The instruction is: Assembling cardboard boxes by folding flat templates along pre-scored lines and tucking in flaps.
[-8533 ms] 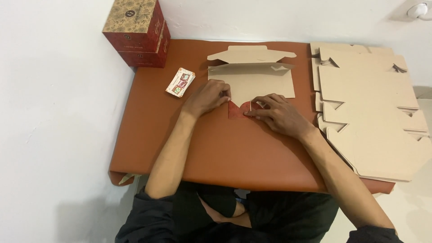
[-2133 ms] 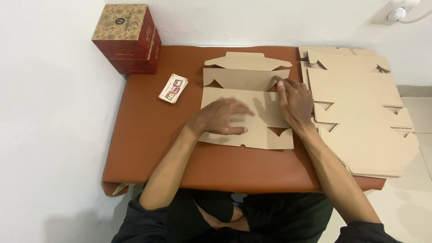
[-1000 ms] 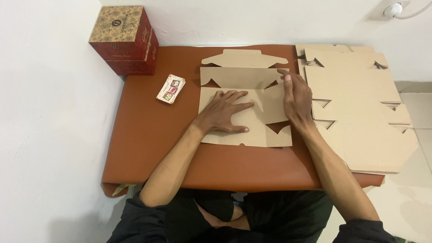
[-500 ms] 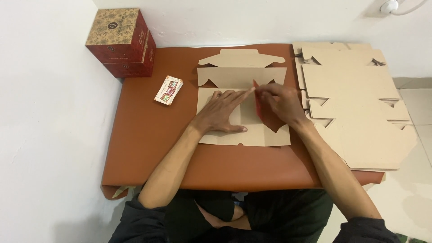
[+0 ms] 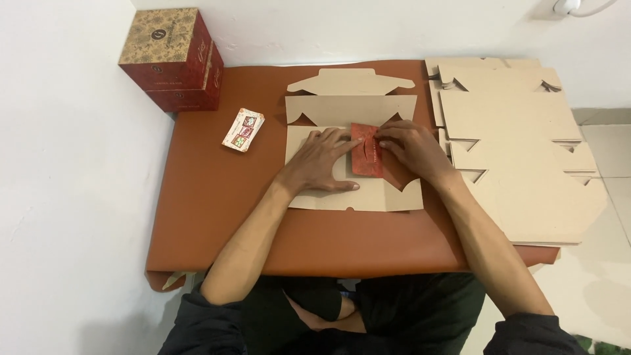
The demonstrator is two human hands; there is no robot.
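Cardboard box blank (image 5: 348, 141), flat and unfolded, lies on the desk (image 5: 217, 197) right under both hands, plain brown side up. One flap (image 5: 366, 150) is folded over onto the panel, showing its red printed side, and sits between the two hands. L hand (image 5: 323, 161) lies flat, fingers spread, palm pressing the panel just left of the red flap, fingertips touching its edge. R hand (image 5: 411, 148) is on the flap's right side, fingers curled narrow at the flap's upper edge, pinching or pressing it (can't tell which). Neither hand lifts anything off the desk.

Stack of more flat blanks (image 5: 519, 144) just right of the R hand, same brown colour, overhanging the desk's right edge. Small stack of cards (image 5: 244, 130) w/ red and green print lies left of the L hand, apart from the blank. Red box w/ gold patterned top (image 5: 172, 59) stands beyond that, far-left corner of the desk, against the white wall. Desk surface is brown-orange leatherette.
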